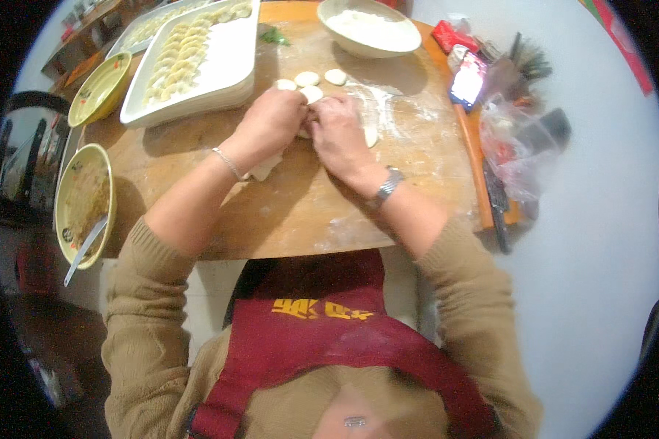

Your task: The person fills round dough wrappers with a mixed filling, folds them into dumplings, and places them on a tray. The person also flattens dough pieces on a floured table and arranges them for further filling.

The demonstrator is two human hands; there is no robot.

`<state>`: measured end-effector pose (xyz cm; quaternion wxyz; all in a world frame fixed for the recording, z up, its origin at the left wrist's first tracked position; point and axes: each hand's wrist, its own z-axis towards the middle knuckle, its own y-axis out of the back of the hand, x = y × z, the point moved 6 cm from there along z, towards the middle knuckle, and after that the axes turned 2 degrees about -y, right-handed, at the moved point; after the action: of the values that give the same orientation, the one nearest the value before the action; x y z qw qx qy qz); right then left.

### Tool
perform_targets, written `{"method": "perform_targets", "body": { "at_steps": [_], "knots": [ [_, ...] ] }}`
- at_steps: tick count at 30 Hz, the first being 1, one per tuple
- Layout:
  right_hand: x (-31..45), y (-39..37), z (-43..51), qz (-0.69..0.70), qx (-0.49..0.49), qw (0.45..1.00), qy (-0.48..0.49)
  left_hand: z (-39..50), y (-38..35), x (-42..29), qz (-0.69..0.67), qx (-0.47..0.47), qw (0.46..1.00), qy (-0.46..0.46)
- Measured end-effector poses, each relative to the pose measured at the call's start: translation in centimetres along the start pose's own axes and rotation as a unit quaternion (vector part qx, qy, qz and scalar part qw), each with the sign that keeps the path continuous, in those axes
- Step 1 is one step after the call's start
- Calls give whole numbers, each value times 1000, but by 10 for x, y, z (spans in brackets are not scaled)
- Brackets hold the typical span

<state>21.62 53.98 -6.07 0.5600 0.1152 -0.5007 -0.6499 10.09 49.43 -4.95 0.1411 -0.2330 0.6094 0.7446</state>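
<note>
Over the wooden board, my left hand (277,119) and my right hand (340,129) meet with fingertips curled together. Both pinch a piece of dough (303,133); the fingers hide most of it, so its shape cannot be told. Just beyond the fingers lie several round dough wrappers (307,78), one of them close against my hands. Another pale dough piece (371,135) shows beside my right hand. Beneath my left wrist rests a whitish, flat piece (266,167), partly covered. A white tray (230,55) at the upper left carries rows of folded dumplings (184,52).
A bowl of flour (369,30) stands at the back. Left are a yellow bowl (100,90) and a bowl of filling (85,200) with a spoon (86,249). Along the right lie a rolling pin (475,170), a lit phone (468,79) and a plastic bag (510,148).
</note>
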Motion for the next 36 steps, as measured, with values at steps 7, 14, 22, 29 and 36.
{"method": "perform_targets", "body": {
  "at_steps": [7, 14, 22, 29, 36],
  "knots": [
    [4, 17, -8, 195, -33, 978, -66, -9, 9, 9, -88, -20, 996, 1],
    [16, 6, -5, 256, -26, 959, -116, -24, 21, 16, -170, -50, 984, -1],
    [13, -10, -20, 617, 44, 678, -396, -23, 27, 16, -252, -31, 962, 101],
    [9, -15, -22, 675, 29, 628, -386, -18, 31, 7, -465, -115, 870, 117],
    [-3, -5, -29, 600, -9, 680, -421, -25, 30, -12, -142, 69, 987, 23]
  ]
}}
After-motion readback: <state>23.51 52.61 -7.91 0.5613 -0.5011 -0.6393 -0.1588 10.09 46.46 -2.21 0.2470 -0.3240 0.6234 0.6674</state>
